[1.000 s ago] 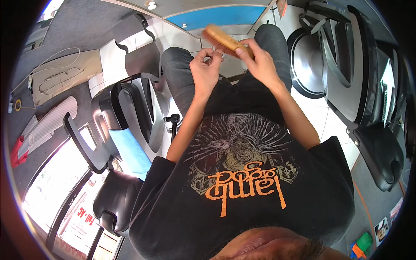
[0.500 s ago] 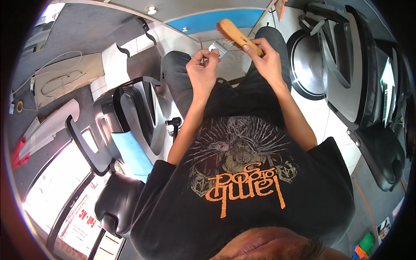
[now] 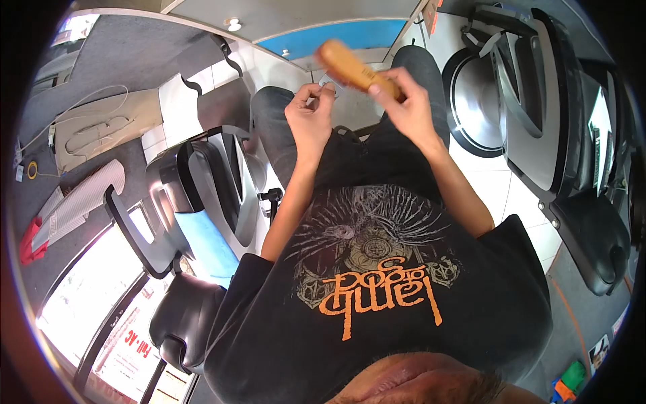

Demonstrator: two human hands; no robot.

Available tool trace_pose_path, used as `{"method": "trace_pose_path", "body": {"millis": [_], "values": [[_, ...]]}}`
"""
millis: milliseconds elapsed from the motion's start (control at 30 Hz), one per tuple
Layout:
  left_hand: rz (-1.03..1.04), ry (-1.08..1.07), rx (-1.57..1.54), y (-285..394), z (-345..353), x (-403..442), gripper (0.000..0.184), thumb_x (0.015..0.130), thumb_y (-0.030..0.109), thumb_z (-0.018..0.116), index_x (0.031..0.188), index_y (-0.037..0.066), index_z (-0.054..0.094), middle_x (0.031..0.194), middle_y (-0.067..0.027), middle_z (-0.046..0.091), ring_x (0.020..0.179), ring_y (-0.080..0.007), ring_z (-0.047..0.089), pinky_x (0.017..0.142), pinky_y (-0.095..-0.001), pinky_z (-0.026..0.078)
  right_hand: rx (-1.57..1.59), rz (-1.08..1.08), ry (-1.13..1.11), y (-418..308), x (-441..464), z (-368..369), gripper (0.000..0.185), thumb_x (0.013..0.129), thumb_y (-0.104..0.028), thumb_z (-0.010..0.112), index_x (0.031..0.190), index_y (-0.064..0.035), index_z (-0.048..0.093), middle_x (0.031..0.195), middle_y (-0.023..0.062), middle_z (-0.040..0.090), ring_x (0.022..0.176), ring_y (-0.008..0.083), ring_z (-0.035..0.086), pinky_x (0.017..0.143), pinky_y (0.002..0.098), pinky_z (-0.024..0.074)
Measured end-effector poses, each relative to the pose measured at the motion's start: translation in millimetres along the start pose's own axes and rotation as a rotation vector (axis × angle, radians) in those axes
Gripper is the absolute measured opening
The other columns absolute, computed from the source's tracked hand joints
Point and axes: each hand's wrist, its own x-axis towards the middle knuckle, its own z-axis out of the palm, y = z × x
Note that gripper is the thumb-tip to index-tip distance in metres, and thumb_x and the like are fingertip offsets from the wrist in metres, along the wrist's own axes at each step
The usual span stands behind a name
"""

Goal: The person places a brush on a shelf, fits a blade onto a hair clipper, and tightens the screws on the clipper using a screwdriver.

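Note:
My right hand (image 3: 409, 111) grips a wooden-handled brush (image 3: 355, 70) with reddish-brown bristles. The brush is tilted, its far end up and to the left, and is smeared by motion. Pinched in the fingers of my left hand (image 3: 309, 120) is a small silvery metal piece (image 3: 328, 80), partly hidden by the fingers and the brush. Brush and metal piece overlap in view; whether they touch I cannot tell. Both hands are above my lap, between my knees.
A grey cabinet with a blue drawer front (image 3: 343, 37) stands ahead. Black salon chairs are at left (image 3: 202, 182) and right (image 3: 538, 114), the right one near a round metal base (image 3: 476, 101). A blue cloth (image 3: 205, 242) hangs over the left chair.
The brush has swung down and left, toward the metal piece, and now covers part of it. My left hand has shifted slightly left and down.

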Motion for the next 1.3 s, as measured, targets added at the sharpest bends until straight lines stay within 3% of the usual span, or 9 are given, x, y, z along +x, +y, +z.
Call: {"method": "trace_pose_path", "body": {"millis": [67,200,467,633,733,933,1067,1233,1300], "values": [[-0.003,-0.005,-0.166,-6,3,4,0.014,0.098,0.006,0.071,0.093,-0.007,0.070,0.089,-0.0047,0.073,0.075,-0.0071,0.064,0.071,-0.0278,0.055,-0.026,-0.199,-0.071,-1,-3,5,0.035,0.093,-0.034,0.081,0.113,-0.0061,0.071,0.077,0.0130,0.073,0.066,0.0221,0.070,0.060,0.0343,0.0517],[-0.147,-0.007,-0.498,-1,0,7,0.013,0.099,0.008,0.071,0.096,-0.004,0.073,0.086,-0.0043,0.071,0.075,-0.0107,0.067,0.080,-0.0338,0.062,-0.303,0.171,-0.019,11,8,0,0.037,0.092,-0.037,0.082,0.112,-0.0075,0.072,0.076,0.0135,0.073,0.065,0.0257,0.071,0.061,0.0355,0.0534],[-0.074,-0.027,-0.267,0,-5,11,0.013,0.099,0.009,0.072,0.091,-0.001,0.072,0.086,-0.0023,0.069,0.079,-0.0098,0.065,0.081,-0.0340,0.062,-0.045,-0.074,-0.123,-15,-2,2,0.037,0.094,-0.039,0.079,0.111,-0.0072,0.072,0.079,0.0142,0.072,0.066,0.0255,0.070,0.062,0.0368,0.0532],[-0.228,-0.091,-0.524,0,-13,11,0.010,0.101,0.013,0.071,0.098,0.003,0.070,0.091,-0.0030,0.070,0.084,-0.0133,0.067,0.087,-0.0409,0.061,-0.209,0.180,-0.012,5,17,-4,0.038,0.093,-0.041,0.079,0.107,-0.0065,0.071,0.078,0.0145,0.074,0.065,0.0268,0.072,0.061,0.0383,0.0527],[-0.444,-0.136,-0.786,4,-18,14,0.011,0.103,0.018,0.068,0.100,0.008,0.070,0.090,-0.0025,0.067,0.085,-0.0123,0.064,0.089,-0.0399,0.058,0.055,0.119,0.044,2,10,4,0.038,0.092,-0.038,0.082,0.107,-0.0056,0.072,0.084,0.0140,0.076,0.070,0.0256,0.074,0.061,0.0368,0.0539],[-0.696,-0.191,-0.938,4,-11,13,0.011,0.104,0.022,0.067,0.106,0.011,0.068,0.094,0.0011,0.067,0.091,-0.0123,0.061,0.091,-0.0410,0.053,-0.174,-0.375,-0.101,-2,7,8,0.034,0.091,-0.032,0.083,0.106,-0.0038,0.071,0.099,0.0081,0.078,0.081,0.0221,0.076,0.068,0.0330,0.0580],[-0.687,-0.249,-1.007,-5,-16,17,0.014,0.104,0.024,0.068,0.108,0.012,0.068,0.097,0.0012,0.067,0.090,-0.0121,0.059,0.087,-0.0378,0.051,0.040,-0.030,0.199,18,9,18,0.032,0.090,-0.025,0.084,0.107,-0.0023,0.070,0.095,0.0128,0.077,0.080,0.0236,0.076,0.070,0.0341,0.0583],[-0.632,-0.257,-0.936,4,-14,14,0.011,0.103,0.023,0.068,0.106,0.012,0.068,0.094,0.0020,0.066,0.088,-0.0111,0.059,0.087,-0.0367,0.052,-0.135,-0.312,0.036,-3,9,9,0.030,0.095,-0.026,0.080,0.109,-0.0020,0.067,0.089,0.0130,0.075,0.073,0.0201,0.072,0.068,0.0326,0.0560],[-0.633,-0.260,-0.941,-2,-12,16,0.013,0.104,0.024,0.068,0.110,0.012,0.069,0.093,0.0026,0.066,0.087,-0.0096,0.059,0.086,-0.0362,0.052,-0.091,-0.079,0.120,6,13,14,0.030,0.097,-0.027,0.077,0.109,-0.0019,0.067,0.086,0.0125,0.074,0.070,0.0192,0.069,0.066,0.0328,0.0539]]}}
